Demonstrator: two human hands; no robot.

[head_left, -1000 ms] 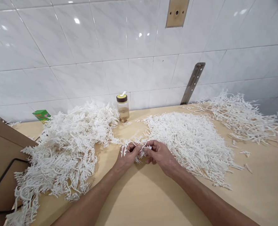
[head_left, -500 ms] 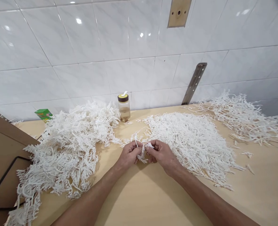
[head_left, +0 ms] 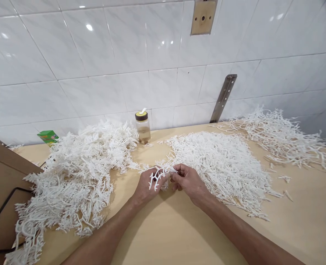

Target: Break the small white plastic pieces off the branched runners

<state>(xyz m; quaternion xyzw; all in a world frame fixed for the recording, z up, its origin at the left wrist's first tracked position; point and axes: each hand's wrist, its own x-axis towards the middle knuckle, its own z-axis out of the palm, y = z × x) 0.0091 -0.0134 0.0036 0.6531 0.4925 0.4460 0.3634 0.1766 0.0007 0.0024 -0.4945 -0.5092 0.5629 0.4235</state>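
Note:
My left hand [head_left: 149,185] is closed on a white branched piece [head_left: 155,179], whose prongs lie over the back of the hand. Close beside it on the right, my right hand [head_left: 187,180] pinches small white sticks [head_left: 173,169] that poke out above its fingertips. The fingertips of both hands nearly meet. On the left of the table lies a large tangled heap of white branched pieces [head_left: 77,169]. A flatter pile of short white sticks [head_left: 220,165] spreads out right of my hands.
A jar with a dark and yellow lid [head_left: 143,129] stands by the tiled wall. Longer white branches [head_left: 284,136] lie at the back right. A green packet [head_left: 48,136] and a brown box [head_left: 7,180] are at the left. A metal bracket [head_left: 223,98] rises at the back.
The branched piece has turned over and now lies across the back of my left hand. The view has shifted slightly; my right hand keeps its pinch.

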